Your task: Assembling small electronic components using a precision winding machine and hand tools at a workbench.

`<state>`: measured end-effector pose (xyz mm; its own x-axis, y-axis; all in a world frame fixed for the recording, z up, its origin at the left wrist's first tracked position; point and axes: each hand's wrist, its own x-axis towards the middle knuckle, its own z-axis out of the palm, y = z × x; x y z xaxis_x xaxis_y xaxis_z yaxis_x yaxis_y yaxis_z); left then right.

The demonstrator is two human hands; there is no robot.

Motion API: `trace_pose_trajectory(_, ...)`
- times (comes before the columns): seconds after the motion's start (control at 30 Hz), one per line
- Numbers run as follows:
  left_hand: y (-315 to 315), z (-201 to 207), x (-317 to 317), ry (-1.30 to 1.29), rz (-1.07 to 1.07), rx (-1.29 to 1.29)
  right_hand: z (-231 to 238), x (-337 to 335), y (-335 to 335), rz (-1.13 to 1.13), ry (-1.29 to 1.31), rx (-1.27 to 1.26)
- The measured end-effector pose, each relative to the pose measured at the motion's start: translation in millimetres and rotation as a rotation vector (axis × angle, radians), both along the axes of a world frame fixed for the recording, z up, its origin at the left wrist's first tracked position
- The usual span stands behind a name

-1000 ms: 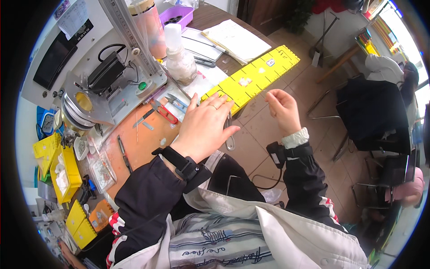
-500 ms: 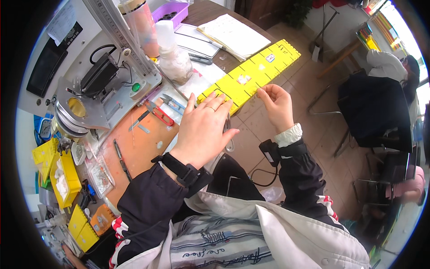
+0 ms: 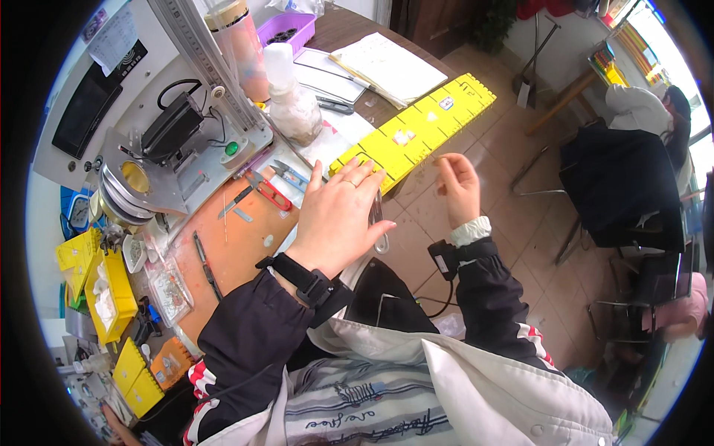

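A long yellow board (image 3: 416, 134) with dark cross marks and a toothed edge slants over the table's right edge, its far end beyond it. My left hand (image 3: 341, 212) lies palm down with fingers spread, fingertips resting on the near end of the board. Just right of the board's edge, in the air, my right hand (image 3: 459, 189) is closed in a pinch; whatever is between its fingertips is too small to make out. Partly behind my left hand, a shiny metal loop (image 3: 381, 241), perhaps a scissor handle, hangs at the table edge.
On the orange work mat (image 3: 223, 253) lie red-handled snips (image 3: 274, 195), blue-handled snips (image 3: 290, 175) and a dark pen-like tool (image 3: 206, 264). A white bottle (image 3: 294, 111), an open notebook (image 3: 390, 63) and a purple basket (image 3: 286, 31) stand behind. Left is a machine with a column (image 3: 197, 56).
My right hand has drawn slightly down and away from the board's edge. My left hand stays on the board. The whole view has shifted a little.
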<state>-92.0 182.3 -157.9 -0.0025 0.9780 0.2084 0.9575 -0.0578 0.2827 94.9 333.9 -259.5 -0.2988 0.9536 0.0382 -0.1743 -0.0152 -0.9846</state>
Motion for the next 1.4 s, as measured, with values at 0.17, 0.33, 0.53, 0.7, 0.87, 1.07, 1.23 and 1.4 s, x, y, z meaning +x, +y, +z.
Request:
trace_pose_trajectory(0.17, -0.2, 0.8, -1.5, 0.009, -0.022, 0.002, 15.6, 19.9, 35.1, -0.337, -0.127, 0.309)
trace_pose_trajectory(0.33, 0.1, 0.1, -1.6, -0.009, -0.022, -0.013, 51.0, 7.9, 35.7, -0.331, -0.416, 0.429)
trace_pose_trajectory(0.53, -1.2, 0.6, -0.9, -0.009, -0.019, -0.012, 57.6, 5.4, 35.3, -0.350, -0.741, 0.638)
trace_pose_trajectory(0.7, 1.9, 0.1, -0.9, 0.012, -0.033, 0.001, 56.2, 10.0, 47.5, -0.275, -0.890, 0.790)
trace_pose_trajectory(0.87, 0.0, 1.1, -3.1, 0.036, -0.023, -0.009, 72.0, -1.6, 43.9, -0.219, -1.110, 0.879)
trace_pose_trajectory(1.07, -1.6, 0.4, 0.3, 0.015, -0.026, -0.026, 75.8, 0.8, 56.1, -0.177, -0.438, 0.464)
trace_pose_trajectory(1.23, -3.3, -2.6, -1.2, 0.019, -0.012, -0.016, 97.3, 58.2, 52.4, -0.328, -0.234, 0.218)
trace_pose_trajectory(1.4, 2.8, 2.7, 2.6, -0.002, 0.048, -0.082, 153.1, 168.0, 24.2, -0.625, -0.478, 0.683)
